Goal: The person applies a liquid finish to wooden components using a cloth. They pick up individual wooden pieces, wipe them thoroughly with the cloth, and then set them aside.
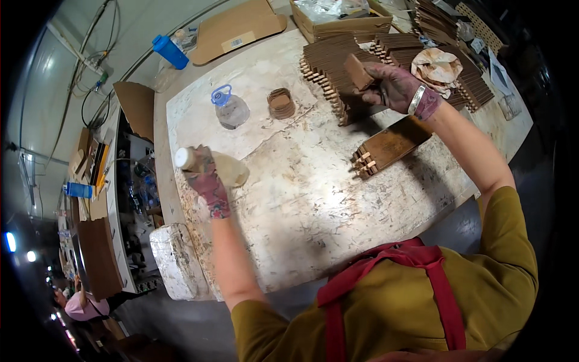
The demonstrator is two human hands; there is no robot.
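Observation:
My left hand (206,179) grips a pale plastic glue bottle (228,167) with a white cap, held on its side just above the stained white table (301,199). My right hand (395,87), a metal bangle on its wrist, holds a small brown wooden slat (357,72) over rows of stacked slats (329,69) at the table's far side. Near my right forearm lies a flat wooden piece with pale pegs (386,149) sticking out of its end.
A clear jug with a blue handle (229,108) and a small round stack of brown discs (281,103) stand at the far left. A crumpled rag (437,66) lies on more slats. Cardboard boxes (338,21) sit behind. Another person (81,304) sits far left.

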